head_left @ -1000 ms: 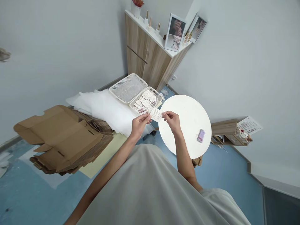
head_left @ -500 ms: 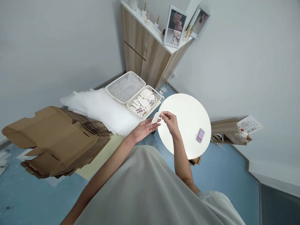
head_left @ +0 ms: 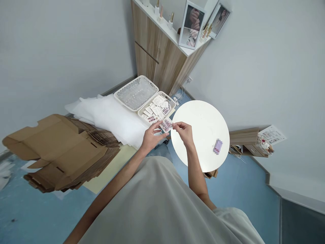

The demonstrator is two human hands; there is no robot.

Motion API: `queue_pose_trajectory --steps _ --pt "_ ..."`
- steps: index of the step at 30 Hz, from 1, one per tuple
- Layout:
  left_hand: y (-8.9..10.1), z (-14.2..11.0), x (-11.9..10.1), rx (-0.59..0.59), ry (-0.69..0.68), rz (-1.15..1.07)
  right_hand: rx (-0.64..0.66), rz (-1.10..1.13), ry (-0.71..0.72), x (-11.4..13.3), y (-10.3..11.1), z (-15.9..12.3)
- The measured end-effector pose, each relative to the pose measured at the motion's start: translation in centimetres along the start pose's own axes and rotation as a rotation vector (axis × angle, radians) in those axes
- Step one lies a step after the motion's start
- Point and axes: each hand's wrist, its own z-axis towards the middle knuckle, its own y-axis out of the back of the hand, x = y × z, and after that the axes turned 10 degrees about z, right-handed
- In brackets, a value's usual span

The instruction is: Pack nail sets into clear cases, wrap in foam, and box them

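My right hand (head_left: 184,132) pinches the right corner of a small card of press-on nails (head_left: 167,125). Its side with pink and purple pieces faces up. Around the card's left and lower edges my left hand (head_left: 152,136) is held with thumb and fingers apart, the fingertips at or very near the card. Just beyond it, a white plastic basket (head_left: 140,114) holds several similar cards, most showing printed white sides, a few showing coloured pieces. A second white basket (head_left: 117,99) with clear plastic pieces adjoins it.
A round white table (head_left: 200,113) stands to the right, a blurred purple item (head_left: 217,146) on it. White foam sheets (head_left: 109,117) and stacked flattened cardboard boxes (head_left: 68,149) lie at left. A wooden cabinet (head_left: 159,47) with framed pictures and bottles is ahead. Cables (head_left: 179,98) trail beside it.
The card has been turned over from its printed white side to its coloured side. My left hand let go of it, opened beneath it, then came back around its left edge.
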Motion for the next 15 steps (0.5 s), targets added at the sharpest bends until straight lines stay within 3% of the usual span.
queue_pose_trajectory --steps 4,7,10,15 --pt "0.0 -0.2 -0.4 -0.056 -0.019 0.006 -0.005 0.012 -0.02 -0.2 0.0 0.1" --pt "0.0 -0.4 -1.3 -0.026 0.005 -0.131 -0.007 0.043 -0.06 -0.3 0.0 -0.1" --pt "0.3 -0.4 -2.1 -0.054 0.053 -0.304 0.007 0.079 -0.108 -0.5 -0.3 -0.6" --pt "1.0 0.0 -2.3 -0.148 0.172 -0.375 -0.016 0.137 -0.141 -1.5 -1.8 -1.8"
